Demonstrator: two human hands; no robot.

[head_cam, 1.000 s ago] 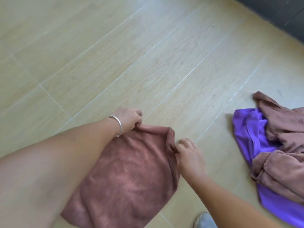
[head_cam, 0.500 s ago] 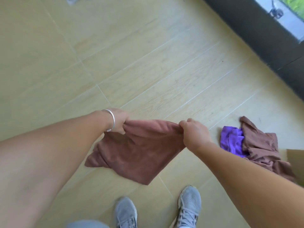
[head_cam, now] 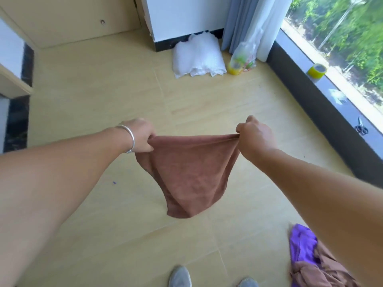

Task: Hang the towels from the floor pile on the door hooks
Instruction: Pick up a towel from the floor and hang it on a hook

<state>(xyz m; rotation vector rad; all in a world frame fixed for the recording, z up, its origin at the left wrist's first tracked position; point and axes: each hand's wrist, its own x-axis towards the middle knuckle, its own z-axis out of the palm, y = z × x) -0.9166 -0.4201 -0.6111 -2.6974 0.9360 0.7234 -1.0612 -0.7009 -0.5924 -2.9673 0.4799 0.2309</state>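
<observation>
- Tiled floor (head_cam: pixel 124 100); towel pile (head_cam: pixel 310 264) lies at right.
- Left hand (head_cam: pixel 139 135) and right hand (head_cam: pixel 253 136) each pinch a top corner of the brown towel (head_cam: pixel 187 175).
- Judged soft, light, limp; corners suit hooking.

A: What sort of place?
B: A room in a home, prob. a bedroom. Pale wood-look tiled floor (head_cam: pixel 103 235), floor-length grey-blue curtain (head_cam: pixel 238 21) by a big window (head_cam: pixel 342 48) w/ trees outside.
A: Anything else?
B: Beige wooden cabinet base (head_cam: pixel 72 19), crumpled white bedding bundle (head_cam: pixel 198 55), loose towels on floor.
</observation>
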